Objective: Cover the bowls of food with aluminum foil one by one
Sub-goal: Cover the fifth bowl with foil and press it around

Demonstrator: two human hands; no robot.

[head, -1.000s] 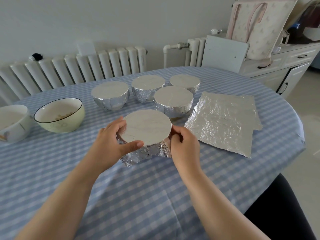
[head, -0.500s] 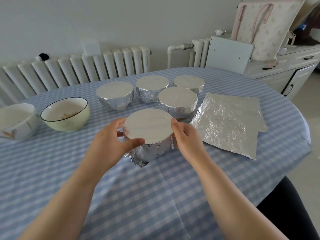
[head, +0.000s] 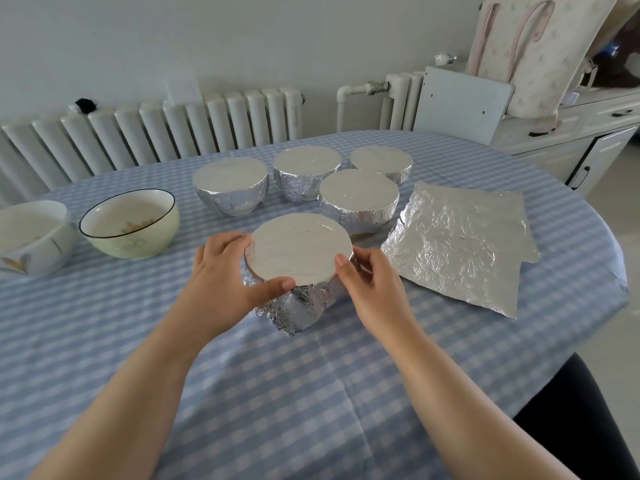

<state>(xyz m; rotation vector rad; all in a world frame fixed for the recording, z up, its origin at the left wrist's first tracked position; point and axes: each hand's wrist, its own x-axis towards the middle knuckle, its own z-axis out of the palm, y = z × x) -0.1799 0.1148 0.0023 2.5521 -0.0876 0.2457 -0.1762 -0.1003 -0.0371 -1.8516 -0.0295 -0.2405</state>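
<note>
- The cloth (head: 242,393) on the counter is showing little blue and white squares, like a checkerboard.
- The wrapped bowl (head: 299,251) in front is shining silver, and its flat top is looking pale grey.
- The four wrapped bowls (head: 358,199) behind it are shining silver too.
- The loose foil sheets (head: 457,244) are glinting silver with lots of crinkles.
- The open bowl (head: 138,237) is looking pale green with a black rim.
- The far-left bowl (head: 34,251) is looking white with a gold mark.
- The radiator (head: 173,133) is looking white.
</note>
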